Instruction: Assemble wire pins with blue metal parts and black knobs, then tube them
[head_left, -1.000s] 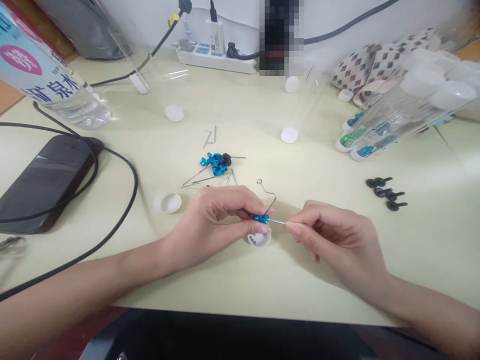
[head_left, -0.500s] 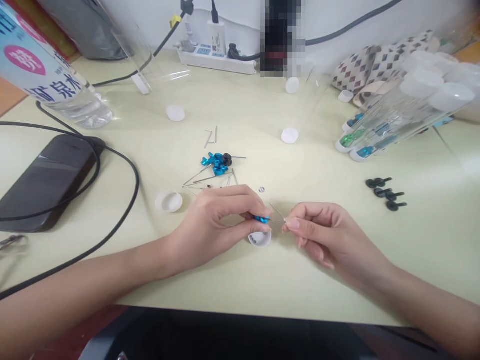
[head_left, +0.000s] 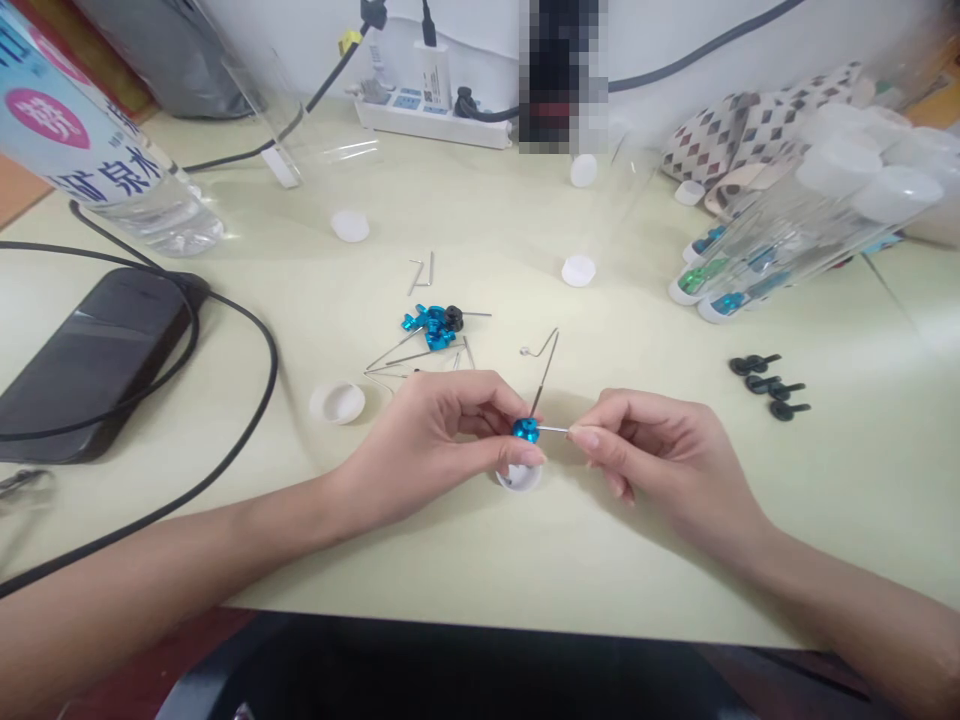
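Head view: a blue metal fitting (head_left: 526,430) is pinched between the thumb and forefinger of the left hand (head_left: 442,440), just above a white cap (head_left: 517,480) lying on the cream table (head_left: 465,560). A bent wire (head_left: 546,372) is seated in the fitting. Its straight end is gripped by the closed fingertips of the right hand (head_left: 660,460), and its looped end is raised away from the hands. A pile of blue parts (head_left: 431,326) is seen beyond the left hand, and black screws (head_left: 772,385) well to the right.

Two hands (head_left: 435,432), one held blue nut (head_left: 526,430), one phone (head_left: 82,365), one bottle (head_left: 90,150), perhaps four black knobs (head_left: 759,384).
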